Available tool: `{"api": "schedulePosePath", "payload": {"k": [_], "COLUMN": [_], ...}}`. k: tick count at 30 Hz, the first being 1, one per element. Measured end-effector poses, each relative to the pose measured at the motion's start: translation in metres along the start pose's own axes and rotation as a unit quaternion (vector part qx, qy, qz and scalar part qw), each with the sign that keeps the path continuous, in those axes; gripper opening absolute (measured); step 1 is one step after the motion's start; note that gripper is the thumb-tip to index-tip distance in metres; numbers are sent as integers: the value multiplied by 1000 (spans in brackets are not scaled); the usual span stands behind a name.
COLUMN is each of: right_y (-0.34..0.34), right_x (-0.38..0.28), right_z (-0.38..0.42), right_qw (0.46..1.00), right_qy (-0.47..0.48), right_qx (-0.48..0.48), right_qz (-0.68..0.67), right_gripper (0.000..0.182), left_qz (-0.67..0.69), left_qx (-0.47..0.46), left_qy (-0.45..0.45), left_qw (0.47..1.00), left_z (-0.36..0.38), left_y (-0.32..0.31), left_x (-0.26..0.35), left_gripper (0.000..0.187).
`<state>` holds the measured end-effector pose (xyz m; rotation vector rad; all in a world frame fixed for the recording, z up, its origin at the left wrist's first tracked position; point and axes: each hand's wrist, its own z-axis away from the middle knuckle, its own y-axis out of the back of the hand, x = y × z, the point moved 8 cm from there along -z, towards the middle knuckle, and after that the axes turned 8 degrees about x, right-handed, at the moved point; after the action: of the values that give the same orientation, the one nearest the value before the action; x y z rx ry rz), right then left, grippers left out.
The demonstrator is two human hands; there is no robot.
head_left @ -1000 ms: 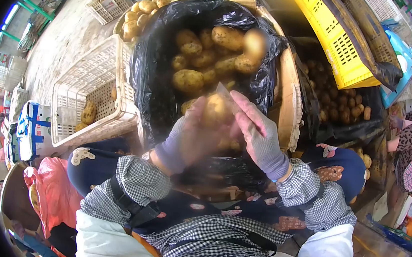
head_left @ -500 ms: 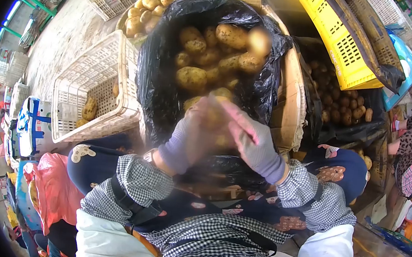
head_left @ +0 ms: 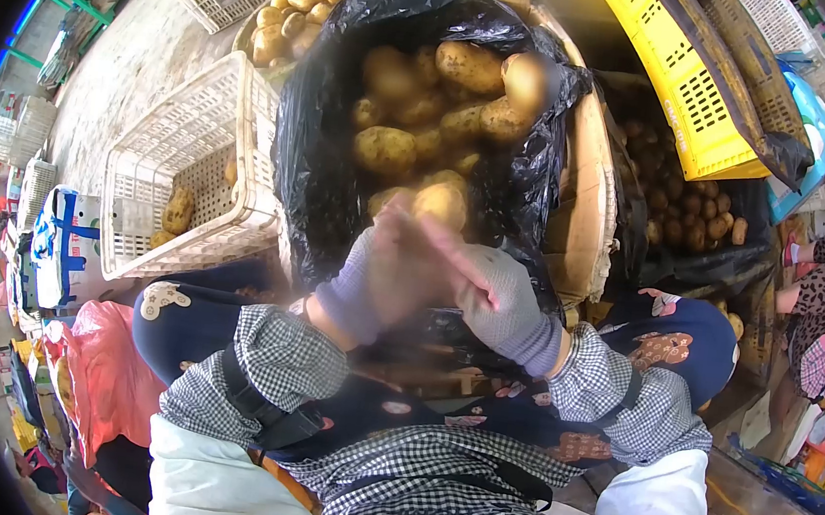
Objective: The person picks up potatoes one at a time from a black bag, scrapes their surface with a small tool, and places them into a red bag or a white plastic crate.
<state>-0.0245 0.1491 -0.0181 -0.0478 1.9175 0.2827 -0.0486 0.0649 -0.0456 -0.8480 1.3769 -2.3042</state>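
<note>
Head view: my gloved fingers [head_left: 459, 260] overlap, blurred; whether clamped, I cannot tell. Rounded, speckled potatoes [head_left: 384, 151] lie in wrinkled black plastic [head_left: 311, 136]; lattice crate [head_left: 258, 179], pale floor [head_left: 144, 38] leftward.

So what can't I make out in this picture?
All in the head view:
- Anything between the left hand and right hand: blurred, partly covered by the hands.
- The bottom of the black liner: under potatoes and hands.
- The yellow crate's far end: cut off by the top edge.
</note>
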Motion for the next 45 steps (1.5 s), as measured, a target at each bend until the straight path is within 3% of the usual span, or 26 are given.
{"api": "schedulePosePath", "payload": {"k": [2,5,6,9,12,15,16,17,19,21,24,27,28,32,33,36,38,40,43,45], "right_y": [0,16,23,37,40,42,36,26,19,25,55,126,154,219,229,238,225,217,247,313], "right_x": [-15,-11,-6,7,17,20,20,17,18,26,10,-51,-83,-227,-263,-358,-438,-466,-431,-378], "right_z": [-7,-15,-15,-14,-12,-11,-11,-12,-9,-8,-6,18,38,160,195,299,398,434,427,412], "right_qw": [998,974,976,978,987,984,973,958,920,879,871,839,840,813,826,783,760,763,825,824], "right_qy": [46,-58,-79,-116,-68,-131,-184,-234,-300,-330,-270,-108,-43,188,282,392,444,450,317,328], "right_qx": [34,133,135,145,141,121,115,110,103,104,152,264,303,465,433,453,455,435,412,418], "right_qz": [-2,-174,-153,-100,-23,-21,-75,-128,-230,-327,-380,-464,-449,-297,-227,-168,-135,-163,-222,-195], "right_gripper": [44,43,43,44,43,47,49,50,52,52,47,43,43,43,49,49,55,54,53,50], "left_qz": [-24,123,196,194,188,44,-156,-348,-442,-269,-431,-398,-430,-464,-487,-460,-418,-511,-409,-415], "left_qx": [49,39,12,-11,-5,111,95,74,57,70,83,96,119,110,115,110,111,97,176,147], "left_qy": [0,75,105,123,115,59,-53,-164,-207,-72,-162,-109,-142,-86,-77,-25,-2,-75,-46,-82], "left_qw": [999,989,975,973,975,991,982,920,871,958,884,906,884,875,862,881,902,851,894,894], "left_z": [4,0,-1,-2,1,5,1,-1,2,6,-1,6,7,2,2,12,2,17,28,22], "left_y": [-19,-3,6,18,13,17,17,13,-9,-19,11,-5,-12,3,4,-21,41,10,15,37], "left_x": [4,3,2,0,1,8,22,31,35,23,47,46,45,38,35,11,27,26,31,43], "left_gripper": [36,46,50,47,46,46,46,47,50,55,52,47,46,48,46,45,44,38,47,44]}}
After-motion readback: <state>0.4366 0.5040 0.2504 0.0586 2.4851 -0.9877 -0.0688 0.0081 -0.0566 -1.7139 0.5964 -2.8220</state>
